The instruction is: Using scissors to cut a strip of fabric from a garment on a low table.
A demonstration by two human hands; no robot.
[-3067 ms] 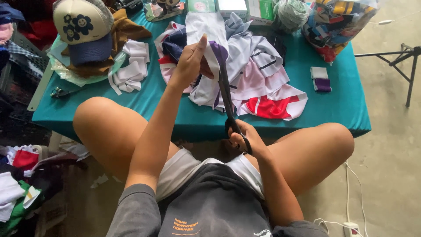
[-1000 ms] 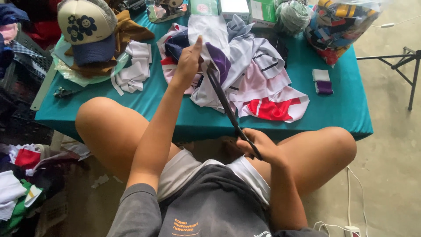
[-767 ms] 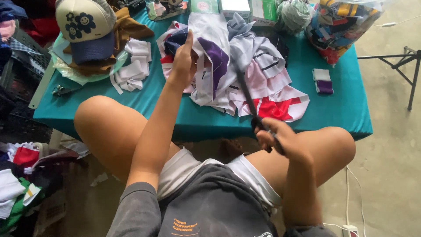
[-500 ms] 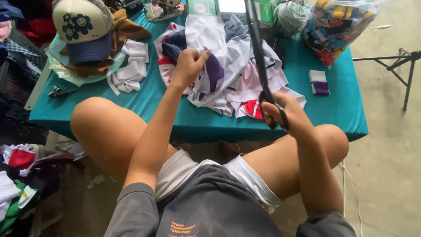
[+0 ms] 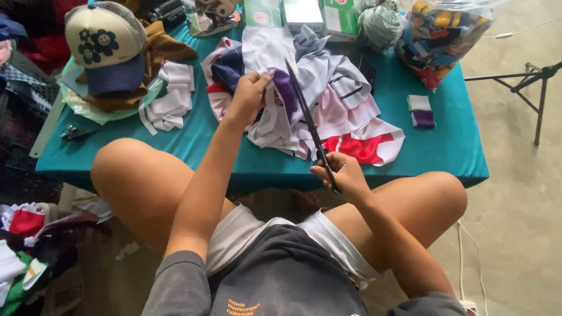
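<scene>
Head view, one seated person, bare knees up against a low counter (image 5: 193, 146) covered in teal cloth. Left hand (image 5: 250, 95): raised over the counter's middle, grip closed on a fold of white and purple fabric (image 5: 280, 93) pulled up from the heap. Right hand (image 5: 344, 174): at the counter's near edge, above the right knee, fingers through the handles of long dark scissors (image 5: 309, 124), grip closed on them. Scissors: blades slant up and away from the right hand, tip just beside the left hand's fingers and the held fabric; whether the blades are parted cannot be told. Fabric heap (image 5: 345, 99): white, grey, pink, navy and red pieces, mid-counter, spreading toward the near edge. Cap (image 5: 105, 50): cream crown with dark flower prints, navy brim, far left of the counter, on brown and pale green cloth. White strips (image 5: 170, 99): folded, loose, between cap and heap. Small folded swatches (image 5: 421, 111): white and purple, right of the heap, well apart from it. Clear bag (image 5: 445, 32) of multicoloured scraps: far right corner. Boxes (image 5: 301, 13): far edge, behind the heap. Black stand (image 5: 535, 79): on the floor, right of the counter.
</scene>
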